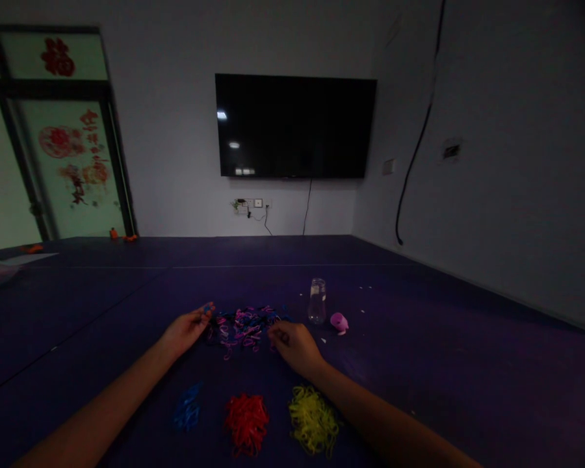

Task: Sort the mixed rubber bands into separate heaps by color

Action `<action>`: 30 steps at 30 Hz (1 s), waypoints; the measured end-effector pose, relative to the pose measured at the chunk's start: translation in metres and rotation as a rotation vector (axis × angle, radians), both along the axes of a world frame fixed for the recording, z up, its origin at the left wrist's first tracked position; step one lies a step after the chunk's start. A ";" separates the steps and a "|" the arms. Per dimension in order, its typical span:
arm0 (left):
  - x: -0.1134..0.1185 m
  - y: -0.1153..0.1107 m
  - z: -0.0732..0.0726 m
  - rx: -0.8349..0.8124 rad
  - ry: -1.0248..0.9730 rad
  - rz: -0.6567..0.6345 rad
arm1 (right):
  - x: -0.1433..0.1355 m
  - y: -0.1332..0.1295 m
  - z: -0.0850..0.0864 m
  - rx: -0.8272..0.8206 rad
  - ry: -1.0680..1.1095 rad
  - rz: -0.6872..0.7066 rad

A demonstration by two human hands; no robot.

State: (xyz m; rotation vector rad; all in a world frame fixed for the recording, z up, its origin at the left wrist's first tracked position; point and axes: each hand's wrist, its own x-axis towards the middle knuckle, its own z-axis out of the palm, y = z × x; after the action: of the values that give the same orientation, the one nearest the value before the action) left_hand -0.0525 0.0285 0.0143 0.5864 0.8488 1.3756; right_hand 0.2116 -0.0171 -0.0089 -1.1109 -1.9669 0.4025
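Observation:
A loose pile of pink, purple and dark blue rubber bands (246, 325) lies on the dark purple floor mat between my hands. At its left edge, my left hand (185, 330) is closed, with a bit of blue rubber band (207, 311) showing at the fingertips. My right hand (295, 344) reaches to the pile's right side with its fingers curled together. What those fingers hold, if anything, is too dark to make out. Nearer to me are three sorted heaps: blue bands (188, 408), red bands (246, 422) and yellow bands (312, 419).
A clear bottle (316, 302) stands upright beyond my right hand, with a pink cup-shaped piece (340, 322) beside it. Small white scraps dot the mat (458, 377). A black television (297, 127) hangs on the far wall, and a glass door (68, 162) is at left.

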 end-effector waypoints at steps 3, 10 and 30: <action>-0.003 -0.002 0.002 -0.032 -0.044 0.001 | 0.000 0.000 0.000 -0.002 0.001 0.008; 0.000 -0.015 0.014 -0.117 -0.066 -0.042 | 0.001 -0.002 0.001 0.002 0.007 0.003; 0.009 -0.124 0.008 0.128 0.351 -0.003 | 0.003 0.000 0.000 0.006 0.015 0.042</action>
State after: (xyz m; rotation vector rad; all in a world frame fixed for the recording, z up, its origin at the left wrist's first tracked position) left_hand -0.0438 -0.0956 0.0226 0.9472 1.0425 1.3511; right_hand 0.2144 -0.0168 -0.0089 -1.0616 -1.9800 0.4257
